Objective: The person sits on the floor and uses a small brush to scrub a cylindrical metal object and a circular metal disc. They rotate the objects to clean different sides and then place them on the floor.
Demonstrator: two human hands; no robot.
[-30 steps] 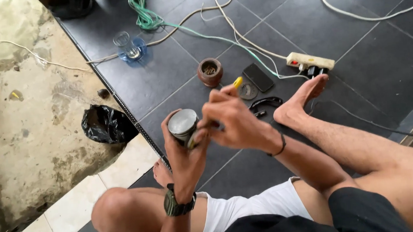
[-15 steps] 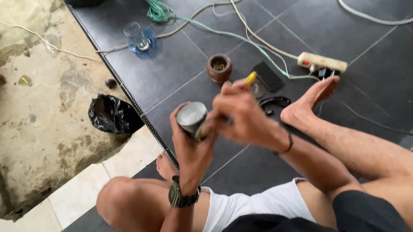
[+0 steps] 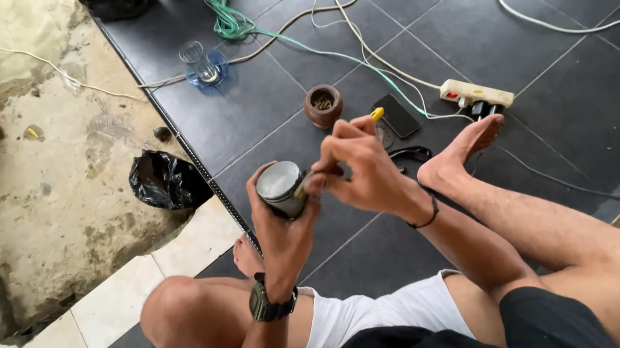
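Observation:
I sit on a dark tiled floor with my legs out in front. My left hand [image 3: 278, 223] grips a short metal cylinder [image 3: 280, 187], its flat silver end facing up. My right hand [image 3: 360, 167] holds a slim yellow-handled tool [image 3: 376, 114]; the handle sticks up behind my fingers and the tip rests at the cylinder's right rim. A dark watch sits on my left wrist and a black band on my right.
A small brown pot [image 3: 323, 105], a black phone [image 3: 396, 115] and a white power strip [image 3: 477, 92] lie ahead on the tiles. Green and white cables cross the floor. A glass on a blue saucer [image 3: 202, 64] stands far left, a black plastic bag [image 3: 167, 179] by the step edge.
The view has shifted a little. Both hands stay together at the cylinder, which has tipped so its flat end shows more; the tool tip stays at its rim.

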